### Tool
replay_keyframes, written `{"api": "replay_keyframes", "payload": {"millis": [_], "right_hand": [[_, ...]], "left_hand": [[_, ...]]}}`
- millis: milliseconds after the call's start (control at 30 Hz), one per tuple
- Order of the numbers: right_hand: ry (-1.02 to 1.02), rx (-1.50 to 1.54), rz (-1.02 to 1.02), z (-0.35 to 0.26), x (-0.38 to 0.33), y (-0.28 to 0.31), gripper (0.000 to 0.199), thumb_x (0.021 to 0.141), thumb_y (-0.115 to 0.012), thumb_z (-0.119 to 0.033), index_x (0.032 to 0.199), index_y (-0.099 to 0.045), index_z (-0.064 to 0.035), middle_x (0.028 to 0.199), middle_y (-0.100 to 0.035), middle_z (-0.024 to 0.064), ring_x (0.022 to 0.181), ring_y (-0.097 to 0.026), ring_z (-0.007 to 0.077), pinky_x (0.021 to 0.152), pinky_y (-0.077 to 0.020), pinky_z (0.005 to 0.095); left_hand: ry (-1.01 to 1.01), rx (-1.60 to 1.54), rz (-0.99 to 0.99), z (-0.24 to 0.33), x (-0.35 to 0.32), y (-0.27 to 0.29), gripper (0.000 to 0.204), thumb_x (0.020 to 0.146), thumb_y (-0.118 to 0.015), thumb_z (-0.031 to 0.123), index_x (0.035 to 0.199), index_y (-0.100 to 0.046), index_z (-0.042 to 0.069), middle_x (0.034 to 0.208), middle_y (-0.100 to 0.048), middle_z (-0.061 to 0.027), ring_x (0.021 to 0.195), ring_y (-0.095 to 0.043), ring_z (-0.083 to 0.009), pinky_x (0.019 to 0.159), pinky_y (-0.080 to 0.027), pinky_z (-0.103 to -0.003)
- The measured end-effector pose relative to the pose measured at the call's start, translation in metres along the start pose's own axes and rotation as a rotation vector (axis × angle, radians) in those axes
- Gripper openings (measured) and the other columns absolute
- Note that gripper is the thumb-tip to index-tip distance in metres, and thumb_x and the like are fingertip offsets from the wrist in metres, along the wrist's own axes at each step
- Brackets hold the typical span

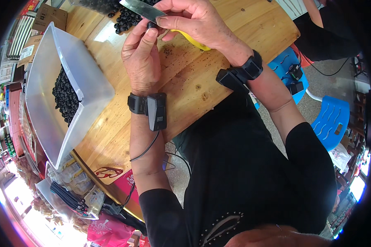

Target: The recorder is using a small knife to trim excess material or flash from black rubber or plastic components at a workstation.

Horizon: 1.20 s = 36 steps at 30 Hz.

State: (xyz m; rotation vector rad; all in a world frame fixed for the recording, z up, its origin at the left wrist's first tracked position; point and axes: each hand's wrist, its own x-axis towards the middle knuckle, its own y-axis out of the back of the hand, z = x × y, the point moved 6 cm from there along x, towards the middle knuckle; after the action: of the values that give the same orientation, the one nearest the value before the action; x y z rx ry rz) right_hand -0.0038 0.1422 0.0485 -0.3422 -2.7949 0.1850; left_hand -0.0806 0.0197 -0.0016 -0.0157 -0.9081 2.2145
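At the far side of the wooden table (185,99), my right hand (202,26) is closed on a knife (141,10) with a flat steel blade. A curved yellow part (191,40), which looks like its handle, shows below the palm. In my left hand (142,59), a small round black piece (151,25) is pinched between thumb and fingers, close under the blade. Just beyond lies a pile of similar black ring-like pieces (125,22), partly hidden by the knife and hands. Dark crumbs are scattered on the wood below.
A translucent plastic bin (97,72) holding a heap of black pieces (66,96) stands tilted at the left. Red-framed glasses (108,172) lie near the table's left edge. Blue plastic chairs (330,121) stand at the right. Another person's arm (314,13) shows at the top right.
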Motion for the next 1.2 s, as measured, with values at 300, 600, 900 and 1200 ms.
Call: {"api": "replay_keyframes", "payload": {"millis": [300,600,900,1200], "right_hand": [[0.142,-0.348,0.119,-0.011,0.000,0.001,0.017,0.097,-0.066,-0.001,0.114,-0.068,0.0023,0.092,-0.072,0.0054,0.080,-0.068,0.0096,0.067,-0.0556,0.0265],[-0.005,0.018,0.087,0.004,0.002,0.006,0.016,0.102,-0.063,-0.005,0.116,-0.067,0.0015,0.095,-0.071,0.0038,0.079,-0.065,0.0081,0.065,-0.0533,0.0258],[0.013,0.247,-0.019,0.013,0.006,0.011,0.017,0.102,-0.063,-0.004,0.118,-0.066,0.0029,0.096,-0.069,0.0055,0.077,-0.062,0.0086,0.066,-0.0517,0.0258],[0.026,0.033,-0.002,0.000,-0.001,0.008,0.022,0.101,-0.064,-0.003,0.122,-0.066,0.0030,0.105,-0.071,0.0066,0.087,-0.068,0.0105,0.073,-0.0578,0.0253]], "left_hand": [[-0.029,0.129,0.001,0.001,-0.004,-0.001,0.029,0.099,-0.064,0.000,0.128,-0.068,-0.001,0.125,-0.070,-0.0148,0.115,-0.066,-0.0255,0.108,-0.050,-0.041],[-0.013,0.017,-0.061,0.000,-0.001,-0.008,0.032,0.096,-0.066,-0.003,0.128,-0.069,-0.002,0.126,-0.071,-0.0150,0.113,-0.069,-0.0238,0.103,-0.054,-0.040],[0.005,-0.006,-0.198,0.001,-0.001,-0.009,0.031,0.101,-0.060,0.002,0.132,-0.066,0.003,0.138,-0.065,-0.0109,0.121,-0.065,-0.0256,0.109,-0.051,-0.046],[0.000,0.093,-0.099,-0.001,-0.002,-0.003,0.031,0.099,-0.061,-0.003,0.129,-0.068,0.003,0.126,-0.070,-0.0114,0.117,-0.066,-0.0251,0.108,-0.051,-0.044]]}}
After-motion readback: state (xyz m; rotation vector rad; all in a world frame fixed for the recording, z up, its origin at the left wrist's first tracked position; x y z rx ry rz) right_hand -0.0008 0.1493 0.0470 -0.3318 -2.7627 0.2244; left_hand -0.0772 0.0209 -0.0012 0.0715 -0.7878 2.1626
